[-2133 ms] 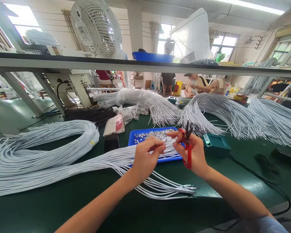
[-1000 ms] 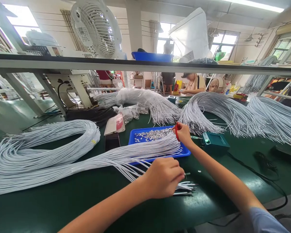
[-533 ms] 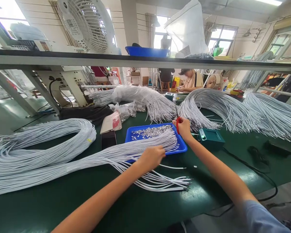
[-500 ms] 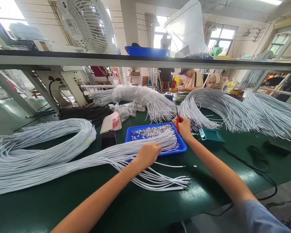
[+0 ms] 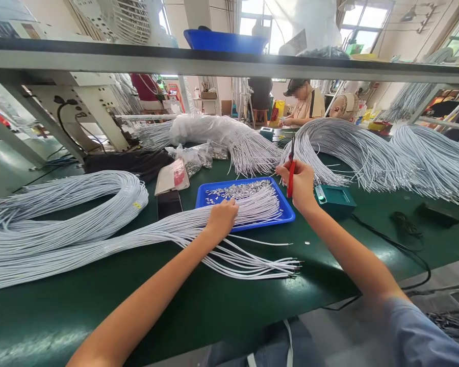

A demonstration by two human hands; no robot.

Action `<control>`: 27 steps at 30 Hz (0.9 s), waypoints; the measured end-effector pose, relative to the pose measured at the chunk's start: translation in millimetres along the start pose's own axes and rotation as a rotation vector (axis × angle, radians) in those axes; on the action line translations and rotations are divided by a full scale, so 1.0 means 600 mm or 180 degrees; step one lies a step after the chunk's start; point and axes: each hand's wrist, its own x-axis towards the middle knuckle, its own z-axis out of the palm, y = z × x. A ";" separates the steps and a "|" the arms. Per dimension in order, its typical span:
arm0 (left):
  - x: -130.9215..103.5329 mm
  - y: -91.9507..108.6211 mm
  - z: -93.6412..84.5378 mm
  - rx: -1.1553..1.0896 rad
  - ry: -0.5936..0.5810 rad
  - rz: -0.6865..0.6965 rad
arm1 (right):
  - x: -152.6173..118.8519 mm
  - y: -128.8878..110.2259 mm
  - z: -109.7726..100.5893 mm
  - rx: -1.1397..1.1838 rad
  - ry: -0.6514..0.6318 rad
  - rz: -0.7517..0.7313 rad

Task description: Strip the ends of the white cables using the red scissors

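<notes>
My left hand is closed over a bundle of white wires, its fingers curled on the strands where they cross the near rim of a blue tray. Inside this tray, the fanned wire ends lie beside a heap of small metal pieces. My right hand, right of the tray, grips a red-handled tool with a slim dark tip pointing up; I cannot tell its exact kind. Below the tray, a looser group of white wires with dark ends rests on the green table.
At left lies a big coil of white wires. More grey wire bundles sit at the back right. A green device with a cable stands by my right wrist. Overhead runs a shelf edge. Across the table sits another person.
The view has tipped downward. My left hand has moved left and back along the bundle. My right hand has shifted right, away from the tray, with the red-handled tool still in it.
</notes>
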 end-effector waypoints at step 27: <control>-0.074 0.064 -0.093 -0.2927 0.1129 0.1014 | 0.009 -0.016 -0.003 0.0868 0.0496 0.0081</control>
